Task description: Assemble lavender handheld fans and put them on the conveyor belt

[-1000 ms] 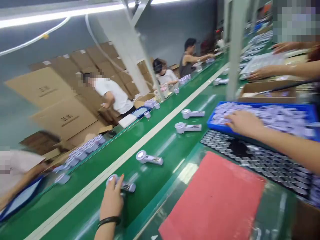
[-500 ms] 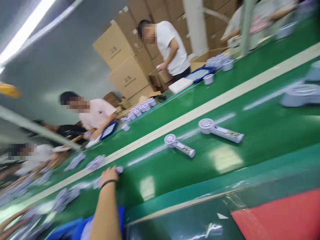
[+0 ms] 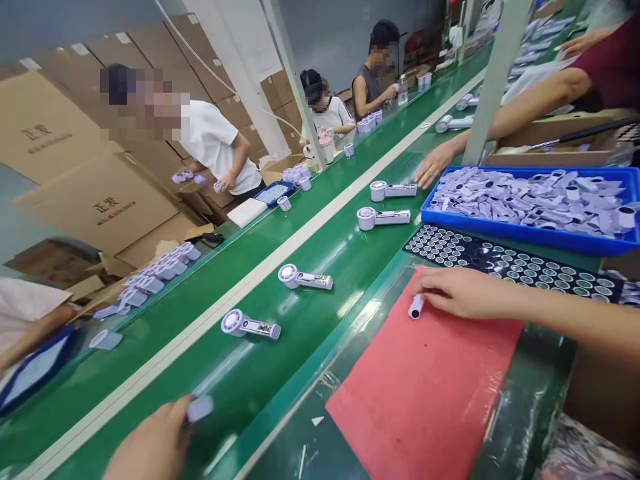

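At the lower left, my left hand [image 3: 150, 443] is closed around a lavender handheld fan [image 3: 201, 408], of which only a blurred end sticks out over the green belt. My right hand [image 3: 457, 293] pinches a small lavender handle cover [image 3: 415, 307] with a dark round end, just above a red mat [image 3: 430, 380]. On the belt between my hands lie a lavender handheld fan [image 3: 250, 325] and another fan [image 3: 305, 277], both with their handle insides exposed. Two more fans [image 3: 384, 218] lie farther up the belt.
A blue tray [image 3: 520, 241] heaped with lavender covers stands at the right, behind a black sheet of round stickers [image 3: 505, 260]. A co-worker's hand [image 3: 440, 160] reaches beside a post [image 3: 495, 87]. Across the green belt [image 3: 200, 353], other people work near cartons [image 3: 100, 200].
The view has swung to the right, bringing my right hand, the blue tray and the sticker sheet into sight. My left hand now appears nearer the lower left, still on a fan.
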Demonstrator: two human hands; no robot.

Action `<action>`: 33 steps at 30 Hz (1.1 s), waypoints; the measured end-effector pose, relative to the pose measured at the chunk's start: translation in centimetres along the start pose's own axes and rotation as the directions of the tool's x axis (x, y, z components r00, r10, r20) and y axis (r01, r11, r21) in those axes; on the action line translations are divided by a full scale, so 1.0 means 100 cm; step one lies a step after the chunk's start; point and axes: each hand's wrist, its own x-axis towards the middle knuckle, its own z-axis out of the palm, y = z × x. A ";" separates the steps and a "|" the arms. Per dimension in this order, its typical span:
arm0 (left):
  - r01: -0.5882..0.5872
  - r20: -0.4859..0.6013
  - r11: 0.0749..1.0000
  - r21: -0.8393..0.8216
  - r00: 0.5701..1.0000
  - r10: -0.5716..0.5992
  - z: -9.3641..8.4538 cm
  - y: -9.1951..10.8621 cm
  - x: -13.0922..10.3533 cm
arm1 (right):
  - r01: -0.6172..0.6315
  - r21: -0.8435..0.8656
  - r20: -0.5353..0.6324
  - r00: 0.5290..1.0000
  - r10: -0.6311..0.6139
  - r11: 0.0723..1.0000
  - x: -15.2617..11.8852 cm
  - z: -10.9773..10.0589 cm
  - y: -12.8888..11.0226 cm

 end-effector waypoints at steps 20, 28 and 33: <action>-0.465 -0.201 0.714 -0.523 0.882 0.427 -0.007 0.269 -0.079 | 0.275 0.135 -0.150 0.955 -0.254 0.952 -0.041 0.027 -0.048; -0.567 -0.437 0.542 -0.620 0.824 0.360 0.003 0.283 -0.086 | 0.366 -0.099 -0.078 0.924 -0.373 0.925 -0.038 0.050 -0.084; -0.522 -0.435 0.533 -0.666 0.852 0.290 0.004 0.288 -0.083 | 0.331 0.171 -0.109 0.942 -0.316 0.928 -0.033 0.049 -0.072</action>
